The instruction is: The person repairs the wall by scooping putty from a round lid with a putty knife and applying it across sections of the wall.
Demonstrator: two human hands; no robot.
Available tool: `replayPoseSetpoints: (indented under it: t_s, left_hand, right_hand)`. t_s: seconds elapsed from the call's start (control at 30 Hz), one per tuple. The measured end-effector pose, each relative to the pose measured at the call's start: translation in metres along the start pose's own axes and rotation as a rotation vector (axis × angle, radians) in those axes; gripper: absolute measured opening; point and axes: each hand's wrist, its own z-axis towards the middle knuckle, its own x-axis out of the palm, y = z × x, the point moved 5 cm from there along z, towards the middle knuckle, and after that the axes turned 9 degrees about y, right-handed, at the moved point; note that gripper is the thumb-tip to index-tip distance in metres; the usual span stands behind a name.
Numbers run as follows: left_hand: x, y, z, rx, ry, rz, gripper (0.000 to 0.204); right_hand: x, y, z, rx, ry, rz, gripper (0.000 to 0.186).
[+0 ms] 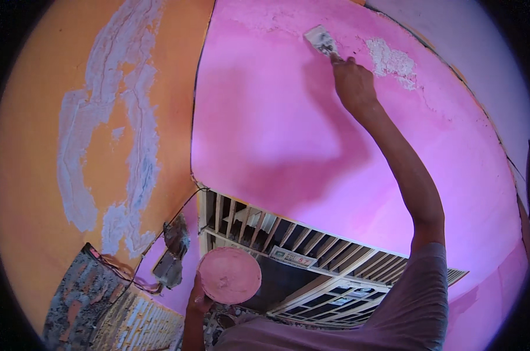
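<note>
High on the pink wall (265, 99), my right hand (353, 82) grips the handle of a putty knife (320, 40), its whitish, stained blade at the wall. A rough white patch (388, 61) lies to the right of the blade. Low in the view, my left hand (199, 292) holds a round pink container (230, 275), partly hiding my fingers. The container's top faces the camera.
On the left is an orange wall (25, 146) with long pale patches (139, 164). Below are slatted white vent panels (300, 245), dangling dark cables (180, 207), broken plaster with exposed brick (81, 298), and a pale lilac surface (475, 52) at upper right.
</note>
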Motion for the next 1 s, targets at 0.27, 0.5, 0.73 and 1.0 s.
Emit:
replayPoseSetpoints:
  t_s: [0.27, 0.5, 0.73, 1.0]
  left_hand:
    - [0.003, 0.008, 0.005, 0.001, 0.004, -0.005, 0.066]
    - [0.011, 0.005, 0.014, -0.004, 0.013, 0.044, 0.067]
    - [0.023, 0.004, 0.018, 0.014, -0.003, -0.023, 0.063]
    - [0.030, 0.000, 0.019, 0.009, 0.028, 0.029, 0.066]
  right_hand:
    - [-0.018, -0.026, -0.012, -0.061, 0.069, -0.127, 0.011]
    - [-0.003, -0.080, -0.045, 0.181, 0.092, -0.033, 0.047]
    - [0.056, -0.046, -0.074, 0.281, 0.182, 0.176, 0.047]
    - [-0.008, -0.055, -0.050, 0.340, 0.152, 0.250, 0.043]
